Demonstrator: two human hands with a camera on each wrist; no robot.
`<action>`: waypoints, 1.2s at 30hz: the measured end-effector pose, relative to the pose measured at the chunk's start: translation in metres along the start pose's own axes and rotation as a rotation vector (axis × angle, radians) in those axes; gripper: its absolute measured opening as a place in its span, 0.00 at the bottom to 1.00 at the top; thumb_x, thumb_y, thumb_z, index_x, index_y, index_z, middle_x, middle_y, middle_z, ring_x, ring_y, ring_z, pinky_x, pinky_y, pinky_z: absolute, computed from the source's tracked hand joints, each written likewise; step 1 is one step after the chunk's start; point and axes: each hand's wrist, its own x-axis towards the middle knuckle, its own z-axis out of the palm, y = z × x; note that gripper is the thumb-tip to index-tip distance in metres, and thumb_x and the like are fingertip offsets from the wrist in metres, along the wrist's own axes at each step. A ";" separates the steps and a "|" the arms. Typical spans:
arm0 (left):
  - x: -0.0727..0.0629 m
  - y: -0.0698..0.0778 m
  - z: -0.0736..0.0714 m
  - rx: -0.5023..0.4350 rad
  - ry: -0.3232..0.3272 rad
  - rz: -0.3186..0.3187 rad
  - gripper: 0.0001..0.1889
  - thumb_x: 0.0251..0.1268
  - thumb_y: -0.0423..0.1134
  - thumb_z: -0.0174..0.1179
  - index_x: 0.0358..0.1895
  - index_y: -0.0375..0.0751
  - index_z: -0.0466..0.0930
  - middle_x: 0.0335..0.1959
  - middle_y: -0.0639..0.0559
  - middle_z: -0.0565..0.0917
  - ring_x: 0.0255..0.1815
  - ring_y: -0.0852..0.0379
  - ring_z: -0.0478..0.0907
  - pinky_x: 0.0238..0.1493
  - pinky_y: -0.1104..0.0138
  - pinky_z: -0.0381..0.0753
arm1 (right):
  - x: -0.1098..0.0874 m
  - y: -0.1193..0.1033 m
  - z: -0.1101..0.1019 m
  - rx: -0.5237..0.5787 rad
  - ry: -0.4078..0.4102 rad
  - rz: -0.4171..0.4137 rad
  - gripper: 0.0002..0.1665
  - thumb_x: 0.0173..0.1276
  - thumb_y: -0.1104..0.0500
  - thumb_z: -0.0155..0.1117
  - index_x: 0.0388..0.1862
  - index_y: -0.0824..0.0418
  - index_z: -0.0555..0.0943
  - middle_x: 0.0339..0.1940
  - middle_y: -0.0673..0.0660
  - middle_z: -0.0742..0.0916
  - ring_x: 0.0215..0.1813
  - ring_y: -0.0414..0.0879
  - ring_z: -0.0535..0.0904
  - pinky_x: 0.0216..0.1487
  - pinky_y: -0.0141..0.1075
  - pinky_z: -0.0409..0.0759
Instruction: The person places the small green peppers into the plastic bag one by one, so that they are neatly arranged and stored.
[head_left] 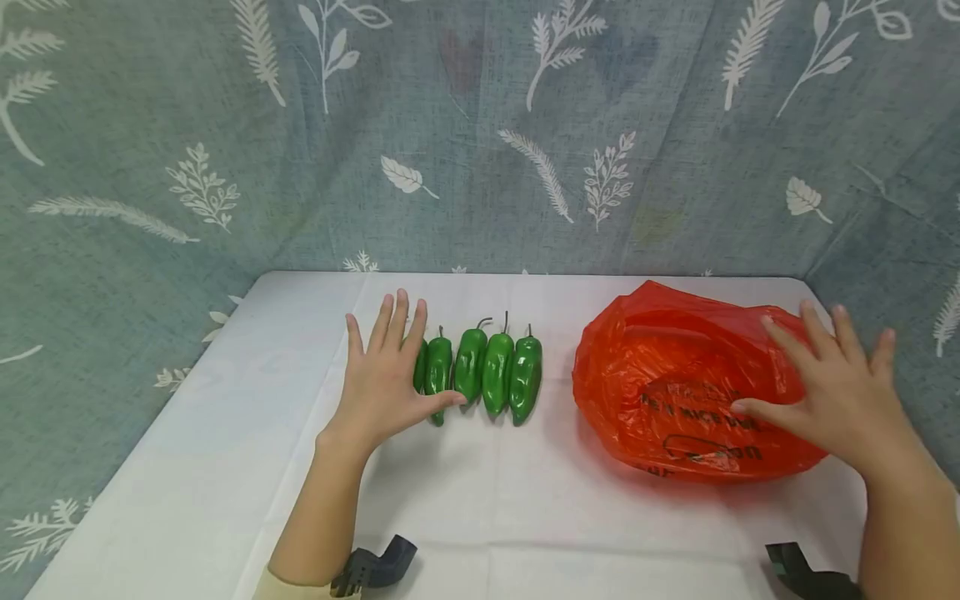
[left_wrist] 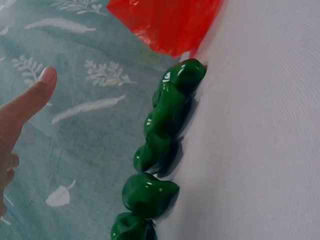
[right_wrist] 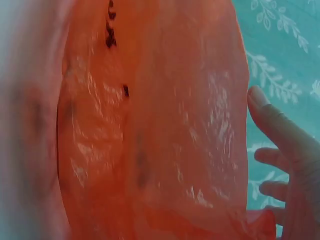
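Several shiny green peppers (head_left: 498,375) lie side by side in a row on the white cloth, stems pointing to the back. My left hand (head_left: 386,375) is spread with straight fingers over the row's left end, hiding part of the leftmost peppers; it holds nothing. In the left wrist view the peppers (left_wrist: 165,110) run in a line, with my thumb (left_wrist: 35,100) off to the left. To the right sits a crumpled red plastic bag (head_left: 675,392) with black print. My right hand (head_left: 847,392), fingers spread, overlaps the bag's right side and grips nothing.
A white cloth (head_left: 442,508) covers the table, whose far edge meets a grey-green curtain (head_left: 465,150) with white leaf prints. Dark wrist mounts (head_left: 382,562) show near the front edge beside both forearms.
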 end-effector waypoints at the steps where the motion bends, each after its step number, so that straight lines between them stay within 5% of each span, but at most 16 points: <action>1: 0.000 0.000 0.001 -0.009 0.014 0.004 0.63 0.42 0.87 0.25 0.76 0.41 0.41 0.76 0.38 0.45 0.77 0.44 0.40 0.68 0.35 0.33 | -0.001 0.002 0.000 0.002 0.003 -0.002 0.68 0.44 0.28 0.69 0.77 0.54 0.50 0.76 0.70 0.47 0.75 0.68 0.31 0.62 0.68 0.19; 9: 0.002 -0.001 0.005 -0.125 0.075 0.009 0.63 0.42 0.86 0.30 0.76 0.42 0.43 0.77 0.40 0.44 0.77 0.43 0.41 0.67 0.35 0.33 | -0.005 0.024 0.003 0.029 0.032 0.020 0.68 0.38 0.34 0.75 0.75 0.54 0.53 0.74 0.74 0.50 0.73 0.73 0.35 0.64 0.69 0.25; 22: 0.002 -0.019 0.012 -0.257 0.023 -0.091 0.64 0.40 0.86 0.39 0.76 0.44 0.39 0.77 0.42 0.42 0.77 0.45 0.38 0.69 0.38 0.28 | -0.005 0.047 0.013 0.220 0.003 0.063 0.58 0.43 0.45 0.79 0.69 0.66 0.62 0.75 0.72 0.46 0.73 0.74 0.33 0.63 0.70 0.27; 27: -0.001 -0.026 0.017 -0.293 0.017 -0.109 0.65 0.40 0.85 0.41 0.76 0.42 0.39 0.77 0.41 0.43 0.77 0.45 0.39 0.69 0.38 0.28 | -0.005 0.053 0.017 0.349 -0.070 0.139 0.54 0.49 0.49 0.77 0.70 0.67 0.62 0.76 0.69 0.43 0.70 0.78 0.38 0.50 0.75 0.56; 29: -0.001 -0.028 0.018 -0.312 0.008 -0.120 0.64 0.40 0.84 0.44 0.76 0.43 0.39 0.77 0.41 0.42 0.77 0.44 0.39 0.69 0.39 0.27 | -0.004 0.056 0.019 0.387 -0.094 0.156 0.53 0.50 0.49 0.76 0.70 0.66 0.61 0.76 0.69 0.44 0.70 0.78 0.40 0.42 0.73 0.62; 36: -0.003 -0.034 0.022 -0.358 -0.013 -0.160 0.63 0.42 0.80 0.52 0.76 0.44 0.39 0.77 0.41 0.42 0.77 0.43 0.40 0.70 0.40 0.27 | -0.003 0.064 0.032 0.539 -0.170 0.169 0.50 0.55 0.51 0.73 0.70 0.68 0.61 0.74 0.73 0.51 0.66 0.78 0.49 0.42 0.70 0.70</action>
